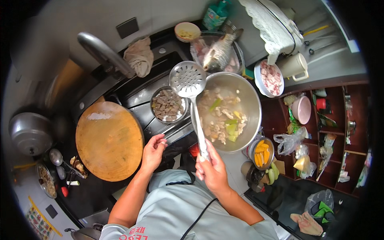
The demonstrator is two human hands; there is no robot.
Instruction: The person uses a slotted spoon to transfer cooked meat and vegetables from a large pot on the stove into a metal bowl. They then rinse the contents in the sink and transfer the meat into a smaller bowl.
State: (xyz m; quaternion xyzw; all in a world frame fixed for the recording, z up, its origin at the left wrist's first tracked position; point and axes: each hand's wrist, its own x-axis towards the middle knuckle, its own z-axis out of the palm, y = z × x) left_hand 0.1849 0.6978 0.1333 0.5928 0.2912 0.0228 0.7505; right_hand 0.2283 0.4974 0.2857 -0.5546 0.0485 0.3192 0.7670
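Note:
My right hand (pixel 212 168) grips the handle of a metal skimmer (pixel 187 79). Its perforated bowl is raised, between a metal basin and a large steel pot (pixel 260 115). In the pot, pale meat pieces (pixel 220 127) and green scallion pieces (pixel 231 129) lie in cloudy liquid. The smaller metal basin (pixel 152 111), left of the pot, contains browned meat chunks (pixel 168 105). My left hand (pixel 154 152) holds nothing; its fingers are loosely curled and apart, close to the counter's front edge. To its left lies a round wooden chopping board (pixel 109 141).
A faucet (pixel 105 54) and a cloth (pixel 139 57) are behind the basin. Behind the pot, a whole fish (pixel 220 52) lies over a bagged bowl. To the right are a bowl of raw diced meat (pixel 271 78), a bowl of yellow corn pieces (pixel 262 153) and wooden shelving (pixel 327 132).

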